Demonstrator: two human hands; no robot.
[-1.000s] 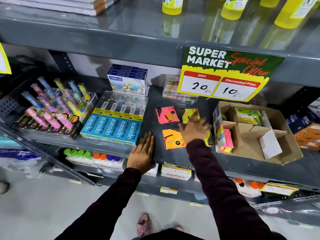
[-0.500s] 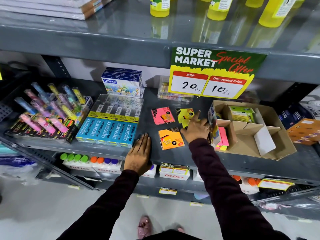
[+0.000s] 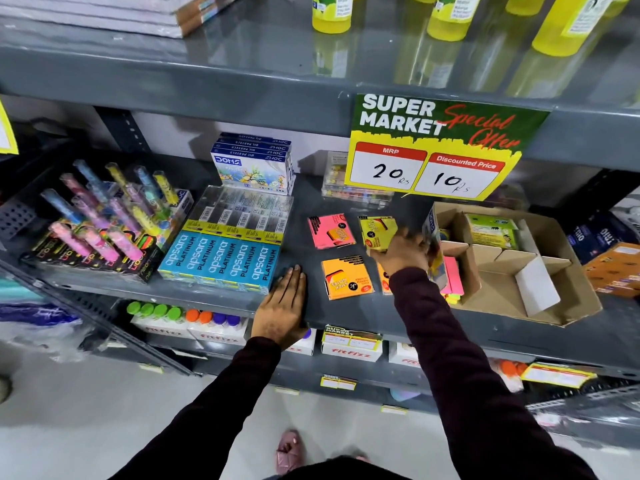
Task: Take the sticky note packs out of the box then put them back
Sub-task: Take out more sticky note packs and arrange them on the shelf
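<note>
A pink sticky note pack [image 3: 330,231] and an orange pack [image 3: 347,277] lie flat on the grey shelf [image 3: 346,313]. My right hand [image 3: 403,252] is shut on a yellow pack [image 3: 377,232], tilted and lifted just left of the open cardboard box [image 3: 540,306]. Another orange pack [image 3: 383,280] peeks out under my right wrist. Pink and yellow note strips [image 3: 452,282] stand at the box's left wall. A green pack [image 3: 490,230] sits in the box's back compartment. My left hand [image 3: 284,308] rests flat, palm down, on the shelf's front edge.
Blue Apsara pencil boxes [image 3: 225,259] and a DOMS box [image 3: 254,166] lie left of the packs. A highlighter display [image 3: 104,223] fills the far left. A price sign [image 3: 440,147] hangs above. Orange boxes [image 3: 616,268] sit to the right of the cardboard box.
My right hand closed on the yellow pack and raised it off the shelf, tilting it toward the box. My left hand stayed planted on the shelf edge.
</note>
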